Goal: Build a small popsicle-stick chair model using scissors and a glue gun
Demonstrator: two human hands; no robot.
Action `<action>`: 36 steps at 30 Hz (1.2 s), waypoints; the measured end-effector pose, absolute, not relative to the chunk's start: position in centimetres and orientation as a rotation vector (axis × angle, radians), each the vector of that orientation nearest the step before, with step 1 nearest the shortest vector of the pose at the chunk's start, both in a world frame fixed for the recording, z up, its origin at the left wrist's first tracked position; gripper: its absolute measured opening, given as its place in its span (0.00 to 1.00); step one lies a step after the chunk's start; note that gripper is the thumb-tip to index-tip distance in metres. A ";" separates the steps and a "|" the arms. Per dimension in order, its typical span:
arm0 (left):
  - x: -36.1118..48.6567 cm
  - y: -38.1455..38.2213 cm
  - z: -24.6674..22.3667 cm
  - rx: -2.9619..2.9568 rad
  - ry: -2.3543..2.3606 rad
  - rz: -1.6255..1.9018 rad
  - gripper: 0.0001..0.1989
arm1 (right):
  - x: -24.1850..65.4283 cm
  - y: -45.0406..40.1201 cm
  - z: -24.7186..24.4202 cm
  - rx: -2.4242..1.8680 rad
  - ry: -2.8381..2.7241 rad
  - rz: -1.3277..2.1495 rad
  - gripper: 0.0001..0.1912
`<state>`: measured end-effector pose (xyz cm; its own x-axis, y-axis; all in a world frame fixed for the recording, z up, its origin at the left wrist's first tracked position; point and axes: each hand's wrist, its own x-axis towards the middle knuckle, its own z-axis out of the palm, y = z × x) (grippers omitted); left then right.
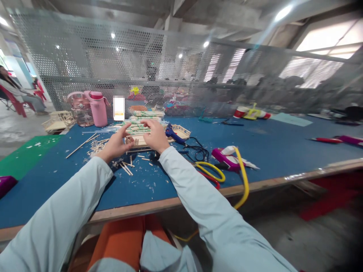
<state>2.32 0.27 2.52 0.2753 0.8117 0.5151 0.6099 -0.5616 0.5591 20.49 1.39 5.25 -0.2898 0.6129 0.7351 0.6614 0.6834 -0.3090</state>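
My left hand (117, 144) is at the left end of a wooden stick structure (138, 141), its fingers curved and apart near some small upright sticks. Over the right part of the same structure is my right hand (155, 135), thumb and fingers spread; its fingertips are close to the sticks. Whether either hand touches the wood cannot be made out. Behind the hands lies a pile of green and white wrapped packets (138, 126). Loose thin sticks (126, 168) and scraps lie in front of the structure. A blue glue gun (174, 134) rests just right of my right hand.
A pink bottle (98, 109), a clear bottle (82, 110) and a lit phone (118, 108) stand at the back left. A purple and white tool (227, 158) with a yellow band lies right of centre. Behind the blue table (272, 151) rises a perforated metal screen (93, 56).
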 end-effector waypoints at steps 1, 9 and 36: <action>2.1 0.2 2.4 2.308 1.297 1.168 0.38 | 21.2 1.4 5.6 -0.993 -1.937 -0.103 0.25; 0.0 -0.8 1.4 2.330 1.228 1.173 0.33 | 31.0 4.2 7.0 -1.898 -2.008 -0.151 0.19; 3.8 -3.6 3.9 1.465 1.483 1.186 0.19 | 30.1 -1.9 8.2 -0.945 -1.961 0.097 0.17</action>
